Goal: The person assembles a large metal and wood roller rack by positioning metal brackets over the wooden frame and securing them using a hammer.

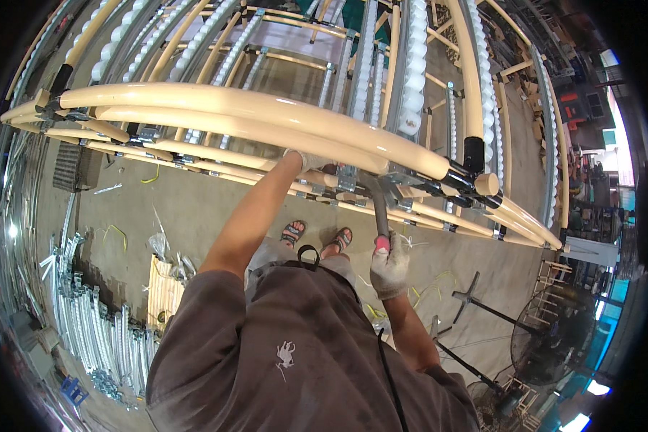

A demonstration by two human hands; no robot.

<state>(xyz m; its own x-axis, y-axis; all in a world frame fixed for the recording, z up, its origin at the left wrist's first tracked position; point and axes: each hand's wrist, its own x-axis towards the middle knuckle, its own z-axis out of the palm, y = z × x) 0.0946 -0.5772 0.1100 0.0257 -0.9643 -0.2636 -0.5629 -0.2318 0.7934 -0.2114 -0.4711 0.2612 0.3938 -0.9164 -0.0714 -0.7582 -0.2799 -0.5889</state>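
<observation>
My right hand [389, 270], in a pale work glove, is closed around the handle of a hammer [380, 214]. Pink-red shows on the grip, and the dark shaft runs up to a head partly lost among metal brackets under the front rail. My left hand [311, 161], gloved too, reaches in beneath the cream front rail [266, 105] beside a metal bracket [348, 176]. The rail covers part of that hand, so its fingers are hidden. The rails belong to a large rack of cream pipes with black joints and white roller tracks [415, 72].
Metal track pieces [104, 317] lie on the floor at the left, near a bundle of cream pipes [162, 288]. A blue stool [73, 391] stands lower left. Right of me are a large black fan [554, 338] and a dark cross-shaped stand [468, 296]. Yellow straps lie about.
</observation>
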